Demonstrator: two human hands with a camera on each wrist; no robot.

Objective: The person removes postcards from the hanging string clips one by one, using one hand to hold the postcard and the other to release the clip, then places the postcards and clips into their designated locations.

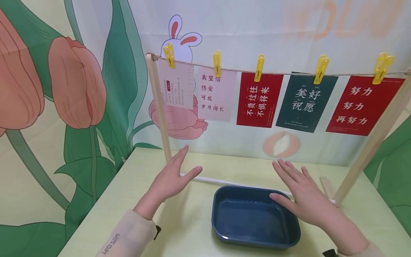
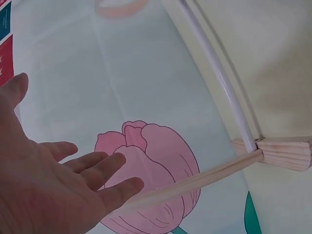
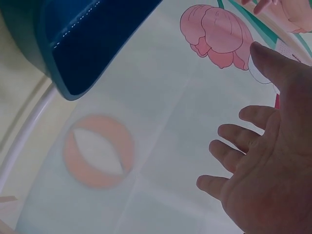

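My left hand (image 1: 171, 176) is held in the air left of a dark blue basin (image 1: 257, 242), fingers straight and thumb spread, with nothing in it. Over the basin's right side my right hand (image 1: 305, 196) hovers, its fingers extended and also holding nothing. Both palms show bare in the wrist views. Behind the hands, a twine line (image 1: 240, 70) runs between two wooden posts. Yellow clips (image 1: 259, 67) hold several cards on it: a pale card (image 1: 178, 85), a pink card (image 1: 216, 96), a red card (image 1: 259, 100), a dark green card (image 1: 306, 101) and another red card (image 1: 363, 107).
The left wooden post (image 1: 162, 117) and right wooden post (image 1: 372, 153) stand on a pale yellow table (image 1: 112, 210). A white rod (image 1: 221, 181) joins them low down, behind the basin. A wooden foot (image 2: 287, 152) supports a post. A printed cloth (image 1: 257, 28) hangs behind.
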